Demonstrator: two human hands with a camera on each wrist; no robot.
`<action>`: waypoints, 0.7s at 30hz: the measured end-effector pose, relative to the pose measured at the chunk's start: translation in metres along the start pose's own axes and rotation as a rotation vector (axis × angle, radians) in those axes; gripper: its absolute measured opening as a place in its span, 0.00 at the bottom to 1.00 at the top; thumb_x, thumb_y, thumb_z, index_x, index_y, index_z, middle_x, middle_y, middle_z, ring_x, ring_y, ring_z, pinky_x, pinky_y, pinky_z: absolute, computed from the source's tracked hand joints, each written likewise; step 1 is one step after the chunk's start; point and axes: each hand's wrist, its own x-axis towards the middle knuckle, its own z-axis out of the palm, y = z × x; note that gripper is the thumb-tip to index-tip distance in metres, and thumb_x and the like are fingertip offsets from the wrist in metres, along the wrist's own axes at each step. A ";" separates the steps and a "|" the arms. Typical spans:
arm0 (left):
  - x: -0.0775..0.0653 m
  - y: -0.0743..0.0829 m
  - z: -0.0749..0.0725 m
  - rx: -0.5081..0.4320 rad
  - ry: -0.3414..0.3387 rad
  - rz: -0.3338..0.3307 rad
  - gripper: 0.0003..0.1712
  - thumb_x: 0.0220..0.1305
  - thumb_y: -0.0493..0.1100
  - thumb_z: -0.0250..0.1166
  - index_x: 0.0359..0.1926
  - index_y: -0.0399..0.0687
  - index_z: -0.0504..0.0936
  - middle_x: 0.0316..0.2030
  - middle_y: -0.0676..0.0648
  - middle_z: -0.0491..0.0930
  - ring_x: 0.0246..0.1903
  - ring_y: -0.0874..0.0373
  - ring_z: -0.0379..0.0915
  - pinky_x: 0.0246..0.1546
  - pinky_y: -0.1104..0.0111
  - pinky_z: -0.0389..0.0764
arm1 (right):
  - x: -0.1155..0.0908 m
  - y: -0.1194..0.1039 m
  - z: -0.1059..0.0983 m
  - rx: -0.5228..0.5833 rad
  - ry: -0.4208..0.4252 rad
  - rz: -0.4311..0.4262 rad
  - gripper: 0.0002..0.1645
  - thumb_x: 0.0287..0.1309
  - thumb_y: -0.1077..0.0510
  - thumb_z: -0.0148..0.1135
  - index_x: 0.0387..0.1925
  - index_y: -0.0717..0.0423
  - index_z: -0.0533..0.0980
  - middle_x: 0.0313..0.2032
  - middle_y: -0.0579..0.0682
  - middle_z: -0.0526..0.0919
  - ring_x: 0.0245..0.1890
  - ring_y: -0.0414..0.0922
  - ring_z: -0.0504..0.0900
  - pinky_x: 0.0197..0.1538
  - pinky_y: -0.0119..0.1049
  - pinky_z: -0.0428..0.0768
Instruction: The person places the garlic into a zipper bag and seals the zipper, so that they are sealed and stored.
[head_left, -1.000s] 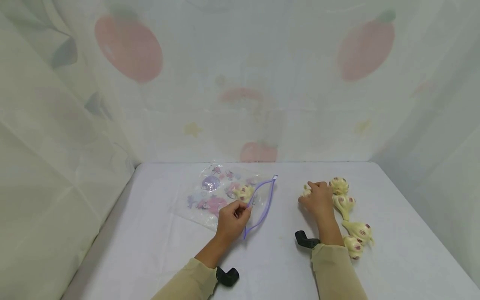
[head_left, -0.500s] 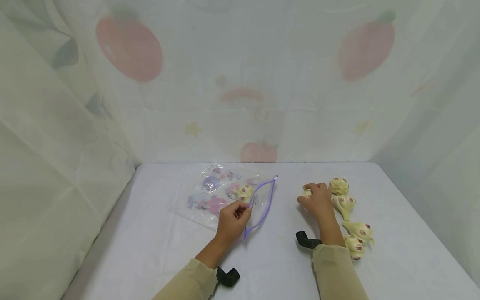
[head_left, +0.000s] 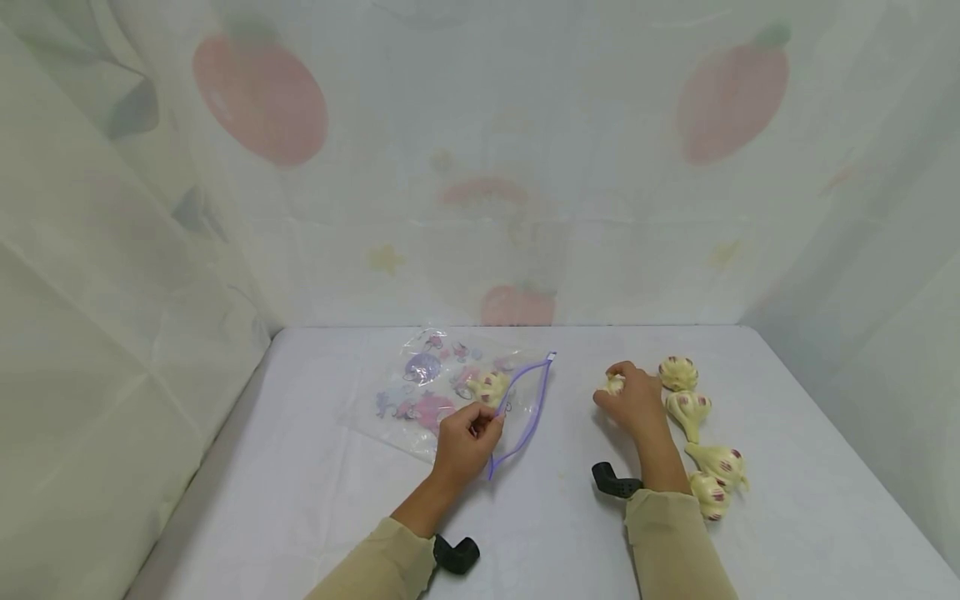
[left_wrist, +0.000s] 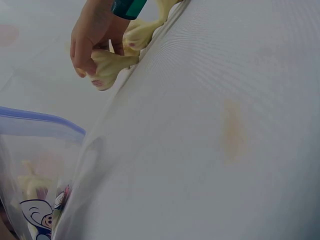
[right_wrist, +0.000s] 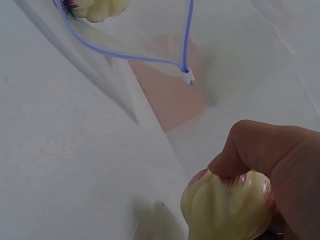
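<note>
A clear zip bag (head_left: 431, 410) with pink and purple prints lies on the table, its purple zip mouth spread apart toward the right. My left hand (head_left: 467, 437) pinches the near side of that mouth between thumb and fingers. Inside the bag, close to the opening, is one garlic bulb (head_left: 491, 388). Right of the bag, my right hand (head_left: 636, 402) grips another garlic bulb (right_wrist: 225, 205), pale yellow with purple streaks. In the head view the fingers cover most of this bulb. The left wrist view shows its neck pointing out from the hand.
Beyond the right hand, several more garlic bulbs lie in a loose row: one bulb (head_left: 678, 372) at the back, a second bulb (head_left: 688, 408) touching it, others nearer the sleeve. A white cloth covers the table (head_left: 555, 533). Printed curtains (head_left: 600, 167) enclose its back and sides.
My right hand has drifted very slightly left, its fingers settling round the garlic bulb. The left hand and the bag look the same.
</note>
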 end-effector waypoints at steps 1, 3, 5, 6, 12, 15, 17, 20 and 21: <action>0.000 0.001 0.000 0.005 0.004 0.006 0.08 0.52 0.28 0.69 0.25 0.44 0.82 0.16 0.50 0.76 0.17 0.67 0.64 0.16 0.77 0.68 | 0.000 -0.001 0.000 0.014 -0.002 0.012 0.29 0.51 0.50 0.62 0.55 0.56 0.71 0.57 0.65 0.73 0.55 0.63 0.63 0.46 0.53 0.71; 0.001 0.008 -0.001 0.004 0.012 0.016 0.08 0.51 0.26 0.68 0.25 0.41 0.82 0.16 0.48 0.76 0.17 0.64 0.64 0.16 0.77 0.67 | -0.001 -0.002 -0.001 0.038 -0.006 0.030 0.29 0.52 0.49 0.62 0.56 0.55 0.70 0.58 0.63 0.73 0.54 0.61 0.64 0.45 0.51 0.71; 0.003 0.018 -0.003 -0.001 0.014 0.026 0.07 0.51 0.25 0.68 0.24 0.38 0.81 0.16 0.46 0.76 0.16 0.63 0.63 0.16 0.76 0.67 | -0.002 -0.004 -0.002 0.062 -0.005 0.036 0.30 0.53 0.48 0.62 0.57 0.54 0.69 0.60 0.61 0.72 0.54 0.59 0.65 0.47 0.51 0.72; 0.004 0.022 -0.005 -0.005 0.013 0.029 0.06 0.51 0.24 0.67 0.24 0.37 0.81 0.16 0.45 0.75 0.16 0.62 0.63 0.16 0.76 0.67 | -0.003 -0.004 -0.003 0.074 -0.002 0.036 0.31 0.54 0.48 0.62 0.58 0.54 0.68 0.60 0.61 0.72 0.54 0.59 0.65 0.48 0.51 0.72; 0.007 0.037 -0.009 -0.013 0.010 0.035 0.07 0.51 0.23 0.67 0.24 0.35 0.81 0.16 0.45 0.75 0.17 0.63 0.63 0.16 0.76 0.67 | -0.004 -0.007 -0.006 0.122 0.004 -0.001 0.39 0.54 0.50 0.63 0.67 0.54 0.64 0.63 0.61 0.72 0.57 0.58 0.70 0.56 0.53 0.71; 0.007 0.037 -0.009 -0.018 0.012 0.039 0.07 0.51 0.23 0.67 0.24 0.35 0.80 0.16 0.46 0.75 0.17 0.64 0.63 0.16 0.76 0.67 | -0.003 -0.008 -0.007 0.110 0.002 -0.029 0.43 0.53 0.51 0.62 0.71 0.56 0.62 0.63 0.63 0.72 0.60 0.58 0.70 0.60 0.55 0.70; 0.007 0.036 -0.009 -0.020 0.011 0.038 0.07 0.51 0.24 0.67 0.24 0.36 0.81 0.16 0.45 0.75 0.17 0.64 0.63 0.16 0.76 0.67 | -0.003 -0.008 -0.007 0.102 0.002 -0.043 0.44 0.53 0.52 0.62 0.71 0.57 0.62 0.63 0.65 0.71 0.61 0.59 0.69 0.61 0.56 0.69; 0.007 0.037 -0.009 -0.023 0.008 0.028 0.06 0.51 0.24 0.67 0.24 0.35 0.81 0.16 0.45 0.75 0.17 0.63 0.63 0.17 0.77 0.66 | -0.002 -0.007 -0.007 0.113 -0.012 -0.048 0.42 0.53 0.52 0.62 0.70 0.59 0.65 0.64 0.66 0.68 0.62 0.61 0.68 0.63 0.57 0.68; 0.007 0.037 -0.009 -0.023 0.007 0.025 0.06 0.52 0.24 0.67 0.25 0.35 0.81 0.16 0.45 0.75 0.17 0.62 0.63 0.17 0.77 0.66 | -0.002 -0.007 -0.007 0.122 -0.018 -0.046 0.40 0.53 0.53 0.62 0.68 0.58 0.67 0.64 0.66 0.68 0.63 0.61 0.67 0.63 0.57 0.68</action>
